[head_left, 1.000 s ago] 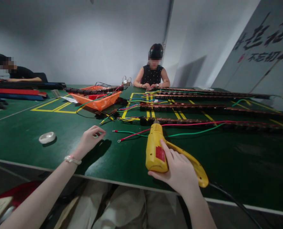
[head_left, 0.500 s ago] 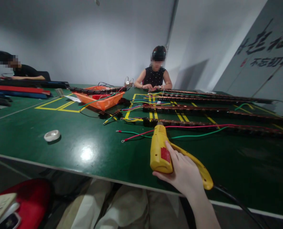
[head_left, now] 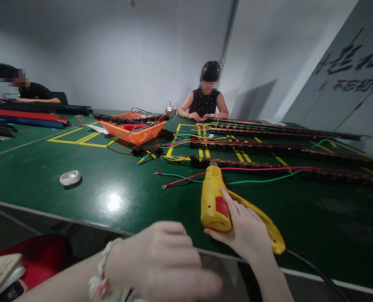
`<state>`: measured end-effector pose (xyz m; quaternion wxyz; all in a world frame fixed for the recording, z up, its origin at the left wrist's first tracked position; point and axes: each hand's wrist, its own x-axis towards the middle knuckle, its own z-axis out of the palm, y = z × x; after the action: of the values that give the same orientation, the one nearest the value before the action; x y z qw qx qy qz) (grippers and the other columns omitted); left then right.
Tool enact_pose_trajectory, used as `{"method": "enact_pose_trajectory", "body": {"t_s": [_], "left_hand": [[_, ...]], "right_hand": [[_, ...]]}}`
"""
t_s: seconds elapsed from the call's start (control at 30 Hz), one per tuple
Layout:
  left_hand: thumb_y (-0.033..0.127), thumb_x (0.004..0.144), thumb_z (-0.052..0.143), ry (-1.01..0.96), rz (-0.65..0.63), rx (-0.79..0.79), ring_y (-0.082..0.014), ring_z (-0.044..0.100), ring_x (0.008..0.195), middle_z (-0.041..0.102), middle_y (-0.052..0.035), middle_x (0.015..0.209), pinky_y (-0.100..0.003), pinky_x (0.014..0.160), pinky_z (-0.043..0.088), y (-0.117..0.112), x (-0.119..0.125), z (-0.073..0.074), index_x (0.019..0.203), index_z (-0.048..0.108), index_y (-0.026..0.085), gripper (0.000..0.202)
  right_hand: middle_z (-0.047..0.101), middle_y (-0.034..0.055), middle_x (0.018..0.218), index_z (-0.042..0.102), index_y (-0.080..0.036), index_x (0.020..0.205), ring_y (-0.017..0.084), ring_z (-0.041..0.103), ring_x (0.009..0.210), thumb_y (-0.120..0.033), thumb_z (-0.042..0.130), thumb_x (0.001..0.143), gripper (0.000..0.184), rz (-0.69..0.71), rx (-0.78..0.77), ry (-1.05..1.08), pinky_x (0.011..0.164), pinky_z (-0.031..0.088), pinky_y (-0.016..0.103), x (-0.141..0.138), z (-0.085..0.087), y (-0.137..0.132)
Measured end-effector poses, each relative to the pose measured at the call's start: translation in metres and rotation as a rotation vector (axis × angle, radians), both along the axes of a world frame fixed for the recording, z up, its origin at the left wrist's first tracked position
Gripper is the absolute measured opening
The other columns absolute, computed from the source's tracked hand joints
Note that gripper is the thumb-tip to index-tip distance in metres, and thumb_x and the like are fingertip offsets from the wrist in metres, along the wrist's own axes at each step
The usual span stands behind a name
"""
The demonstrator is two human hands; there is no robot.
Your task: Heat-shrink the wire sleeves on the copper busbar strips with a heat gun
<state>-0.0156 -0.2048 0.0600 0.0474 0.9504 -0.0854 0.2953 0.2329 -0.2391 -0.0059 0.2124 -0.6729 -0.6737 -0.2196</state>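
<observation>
My right hand (head_left: 246, 228) is closed around the yellow heat gun (head_left: 214, 201), thumb side near its rear end. The heat gun stands on the green table with its nozzle pointing away from me, close to a dark wire harness (head_left: 255, 165). A red wire (head_left: 186, 180) and a green wire (head_left: 176, 174), both with ring terminals, lie just beyond and to the left of it. My left hand (head_left: 161, 262), with a beaded bracelet (head_left: 101, 264) on the wrist, hovers blurred over the near table edge, left of the heat gun. Its fingers look bent, but their tips are hidden.
An orange basket (head_left: 139, 136) with dark harnesses across it stands mid-table. Several more harnesses (head_left: 262, 144) run to the right. A small white dish (head_left: 69, 178) lies at left. Two people sit across the table. A black cord (head_left: 312, 268) trails from the heat gun over the near edge.
My left hand has come into view from the lower left and is over the near edge. My right hand keeps its hold on the heat gun, practically in the same place.
</observation>
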Motion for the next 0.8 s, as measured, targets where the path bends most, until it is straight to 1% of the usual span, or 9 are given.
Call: {"method": "enact_pose_trajectory", "body": {"t_s": [0.03,0.1,0.23,0.3,0.37,0.43,0.53,0.63,0.8], "left_hand": [[0.020,0.087,0.044,-0.024,0.040,-0.032,-0.0129,0.056,0.063,0.063,0.0009,0.072,-0.028,0.058,0.047,0.022,0.007,0.002,0.104,0.060,0.029,0.025],[0.014,0.087,0.042,-0.044,0.293,-0.122,-0.0115,0.057,0.069,0.063,-0.0014,0.078,-0.025,0.064,0.046,0.070,0.017,-0.004,0.097,0.061,0.022,0.023],[0.020,0.086,0.044,-0.060,0.645,-0.306,-0.0153,0.058,0.089,0.059,-0.0048,0.101,-0.028,0.076,0.048,0.160,0.028,-0.038,0.100,0.059,0.020,0.020],[0.020,0.084,0.046,-0.059,0.748,-0.287,-0.0196,0.055,0.101,0.056,-0.0070,0.108,-0.033,0.085,0.047,0.196,0.032,-0.057,0.110,0.056,0.020,0.028],[0.018,0.083,0.046,-0.013,0.771,-0.230,-0.0219,0.052,0.105,0.055,-0.0086,0.111,-0.038,0.093,0.044,0.222,0.038,-0.072,0.115,0.054,0.019,0.034],[0.017,0.081,0.047,0.027,0.798,-0.198,-0.0227,0.050,0.107,0.053,-0.0088,0.115,-0.039,0.095,0.042,0.239,0.043,-0.082,0.116,0.054,0.019,0.035],[0.020,0.081,0.048,0.047,0.876,-0.145,-0.0233,0.049,0.107,0.054,-0.0073,0.113,-0.040,0.096,0.039,0.249,0.049,-0.088,0.113,0.055,0.021,0.033],[0.023,0.081,0.049,0.053,0.952,-0.081,-0.0243,0.049,0.104,0.056,-0.0074,0.105,-0.041,0.098,0.036,0.249,0.051,-0.087,0.104,0.059,0.020,0.025],[0.030,0.083,0.048,0.027,1.004,-0.046,-0.0251,0.049,0.099,0.057,-0.0093,0.097,-0.039,0.091,0.036,0.242,0.049,-0.081,0.090,0.061,0.018,0.019]], "right_hand": [[0.066,0.0112,0.095,0.033,-0.012,0.140,0.025,0.062,0.081,-0.077,0.054,0.066,0.101,0.005,-0.003,0.002,0.073,0.045,0.037,0.000,0.001,0.000],[0.065,0.0106,0.095,0.032,-0.012,0.140,0.025,0.062,0.080,-0.075,0.057,0.064,0.102,0.003,-0.014,0.000,0.073,0.045,0.036,-0.002,0.002,-0.001],[0.065,0.0090,0.094,0.030,-0.014,0.141,0.026,0.062,0.081,-0.071,0.064,0.061,0.104,-0.022,-0.052,0.019,0.074,0.047,0.037,-0.002,0.004,-0.002],[0.064,0.0098,0.100,0.027,-0.016,0.143,0.027,0.061,0.088,-0.068,0.067,0.059,0.107,-0.013,-0.090,0.054,0.077,0.048,0.038,0.000,0.005,-0.002],[0.063,0.0104,0.108,0.022,-0.019,0.145,0.029,0.061,0.095,-0.066,0.070,0.057,0.111,0.011,-0.134,0.097,0.079,0.049,0.039,0.003,0.007,-0.002],[0.062,0.0101,0.110,0.017,-0.021,0.146,0.029,0.061,0.095,-0.064,0.071,0.057,0.113,0.023,-0.177,0.137,0.077,0.050,0.039,0.005,0.010,-0.001],[0.063,0.0089,0.109,0.016,-0.023,0.147,0.028,0.063,0.091,-0.063,0.070,0.060,0.110,0.004,-0.223,0.161,0.076,0.051,0.038,0.003,0.013,0.001],[0.063,0.0097,0.107,0.018,-0.021,0.146,0.028,0.063,0.088,-0.067,0.068,0.060,0.109,-0.022,-0.200,0.114,0.075,0.051,0.038,-0.005,0.011,0.004],[0.064,0.0104,0.095,0.025,-0.014,0.144,0.026,0.061,0.079,-0.078,0.058,0.061,0.110,0.010,-0.097,0.011,0.071,0.047,0.038,-0.028,0.001,0.013]]}}
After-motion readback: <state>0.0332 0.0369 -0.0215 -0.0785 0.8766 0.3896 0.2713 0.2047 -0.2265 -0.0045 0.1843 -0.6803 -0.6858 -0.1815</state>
